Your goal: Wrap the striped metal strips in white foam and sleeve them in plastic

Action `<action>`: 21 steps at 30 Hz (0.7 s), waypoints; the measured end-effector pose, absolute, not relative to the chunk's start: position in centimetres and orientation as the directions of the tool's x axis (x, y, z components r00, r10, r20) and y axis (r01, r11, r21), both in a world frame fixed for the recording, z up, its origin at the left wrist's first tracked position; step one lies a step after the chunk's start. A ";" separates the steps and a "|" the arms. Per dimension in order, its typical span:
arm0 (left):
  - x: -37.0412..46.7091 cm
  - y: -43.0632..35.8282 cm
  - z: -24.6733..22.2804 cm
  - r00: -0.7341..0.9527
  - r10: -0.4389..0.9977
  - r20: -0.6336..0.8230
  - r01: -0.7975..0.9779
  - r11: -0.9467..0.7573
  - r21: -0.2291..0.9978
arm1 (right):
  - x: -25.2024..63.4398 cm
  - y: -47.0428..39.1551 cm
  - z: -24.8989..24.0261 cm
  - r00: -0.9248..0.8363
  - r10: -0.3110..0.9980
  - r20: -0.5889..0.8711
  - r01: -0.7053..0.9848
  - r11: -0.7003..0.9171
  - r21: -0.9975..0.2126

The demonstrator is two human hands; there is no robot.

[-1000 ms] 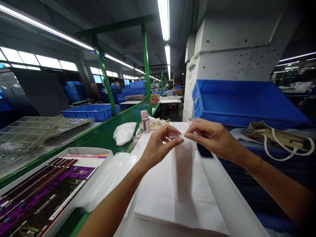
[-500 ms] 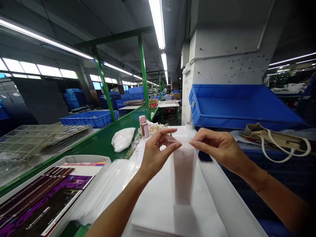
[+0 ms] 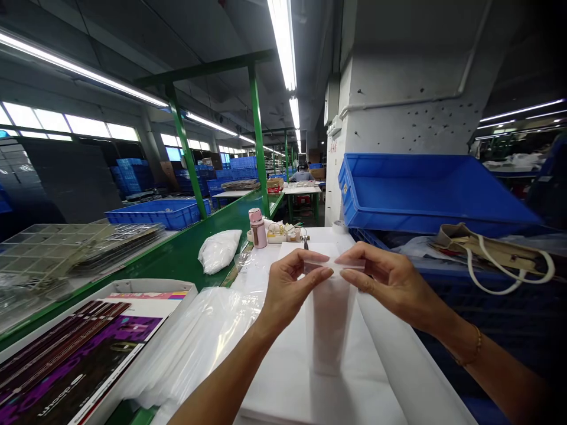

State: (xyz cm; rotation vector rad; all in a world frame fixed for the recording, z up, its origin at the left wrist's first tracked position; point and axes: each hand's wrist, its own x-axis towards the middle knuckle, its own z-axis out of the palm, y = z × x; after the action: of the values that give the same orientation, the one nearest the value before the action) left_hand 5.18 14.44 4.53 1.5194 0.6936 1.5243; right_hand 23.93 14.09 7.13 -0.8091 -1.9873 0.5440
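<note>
Both hands pinch the top edge of a narrow clear plastic sleeve [image 3: 330, 324] that hangs down over a stack of white sheets [image 3: 305, 366]. My left hand [image 3: 287, 289] grips the sleeve's left top corner between thumb and fingers. My right hand [image 3: 390, 280] pinches the right top corner, a thin bracelet on its wrist. The sleeve looks translucent and pinkish, with its lower end just above the sheets.
A white tray [image 3: 133, 348] of purple printed cards lies at the left front, loose clear bags [image 3: 199, 342] beside it. A green conveyor [image 3: 186, 254] carries a white bag [image 3: 219, 249]. A pink bottle [image 3: 257, 227], blue bins [image 3: 425, 189] and a beige tote [image 3: 491, 251] stand nearby.
Both hands have dropped slightly lower with the sleeve. The sleeve's top edge now looks spread a little between the fingers. A dark phone seen earlier under my right hand is now hidden.
</note>
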 end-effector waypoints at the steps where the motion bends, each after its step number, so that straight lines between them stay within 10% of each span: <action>1: 5.3 14.3 4.6 0.104 0.856 0.506 -0.180 -0.484 0.857 | 23.8 14.1 7.1 -0.386 0.724 0.572 0.325 0.687 -0.650; 21: 6.3 13.4 4.4 0.026 0.817 0.575 -0.134 -0.568 0.812 | 22.9 13.5 6.0 -0.307 0.622 0.721 0.300 0.782 -0.546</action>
State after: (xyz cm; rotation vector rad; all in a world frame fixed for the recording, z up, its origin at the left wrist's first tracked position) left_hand 6.30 13.44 4.36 1.5692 0.7154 1.6394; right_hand 22.88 13.54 6.04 -0.6994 -1.9075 0.3772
